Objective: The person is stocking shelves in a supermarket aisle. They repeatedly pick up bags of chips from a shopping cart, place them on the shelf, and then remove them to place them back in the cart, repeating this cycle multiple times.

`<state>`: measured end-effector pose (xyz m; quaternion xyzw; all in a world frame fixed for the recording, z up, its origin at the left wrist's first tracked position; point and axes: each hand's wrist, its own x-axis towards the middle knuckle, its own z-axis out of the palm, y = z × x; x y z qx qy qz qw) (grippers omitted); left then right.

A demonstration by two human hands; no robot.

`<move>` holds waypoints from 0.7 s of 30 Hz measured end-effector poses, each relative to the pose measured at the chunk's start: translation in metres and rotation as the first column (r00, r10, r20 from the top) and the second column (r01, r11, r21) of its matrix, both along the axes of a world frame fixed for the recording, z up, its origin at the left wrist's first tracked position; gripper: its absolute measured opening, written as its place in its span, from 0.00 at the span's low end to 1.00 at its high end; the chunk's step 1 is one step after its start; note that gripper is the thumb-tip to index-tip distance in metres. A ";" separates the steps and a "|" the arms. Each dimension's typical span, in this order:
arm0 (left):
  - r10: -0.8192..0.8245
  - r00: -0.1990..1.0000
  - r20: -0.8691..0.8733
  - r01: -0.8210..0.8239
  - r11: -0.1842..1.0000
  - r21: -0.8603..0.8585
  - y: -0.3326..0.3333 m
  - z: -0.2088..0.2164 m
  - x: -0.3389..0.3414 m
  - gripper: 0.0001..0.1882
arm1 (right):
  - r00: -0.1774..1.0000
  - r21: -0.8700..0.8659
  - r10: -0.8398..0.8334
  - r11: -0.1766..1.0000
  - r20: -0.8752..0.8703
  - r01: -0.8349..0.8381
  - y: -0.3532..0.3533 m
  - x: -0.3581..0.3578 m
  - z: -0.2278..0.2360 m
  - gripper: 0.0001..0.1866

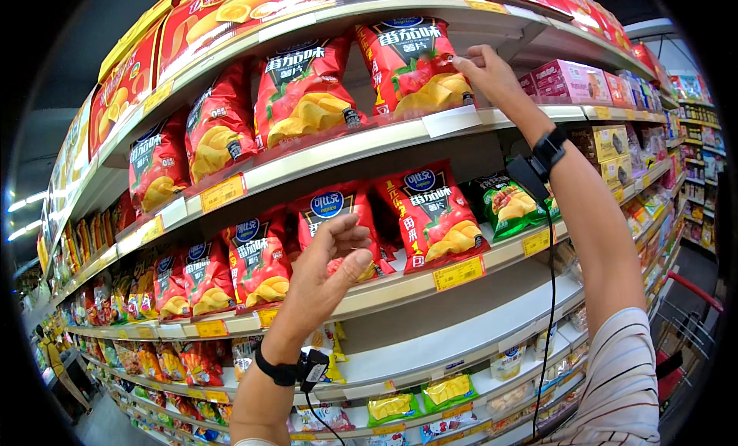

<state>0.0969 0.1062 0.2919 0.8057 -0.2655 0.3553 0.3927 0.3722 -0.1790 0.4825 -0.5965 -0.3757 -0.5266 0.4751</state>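
My right hand [492, 77] is raised to the upper shelf, at the upper right edge of a red bag of potato chips [411, 69]. Its thumb lies over the bag's front and the bent fingers sit beside the edge; how firm the grip is does not show. This bag stands upright at the right end of a row of matching red bags [304, 96]. My left hand [327, 265] is open and holds nothing, its fingers apart before another red chip bag [338, 204] on the shelf below. Black bands with small devices circle both wrists.
Next to the lower red bags lies a green chip bag [507, 204]. Pink boxes [565, 81] stand to the right on the upper shelf, with large red gift boxes [231, 19] on top. Shelf lips [369, 142] jut out between rows. Black cables [550, 308] hang from my wrists.
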 end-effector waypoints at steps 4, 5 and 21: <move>0.072 0.997 -0.017 -0.069 0.991 0.114 -0.009 -0.019 -0.026 0.28 | 0.966 0.078 0.254 0.963 0.056 -0.257 0.013 -0.053 -0.037 0.24; 0.048 0.999 -0.010 -0.046 0.988 0.148 -0.011 -0.027 -0.026 0.29 | 0.938 0.064 0.345 0.936 0.020 -0.346 0.010 -0.065 -0.049 0.23; -0.185 0.742 -0.644 0.288 0.956 0.057 0.033 -0.213 -0.058 0.28 | 0.610 0.356 0.645 0.764 -0.460 -0.539 0.046 -0.222 -0.305 0.20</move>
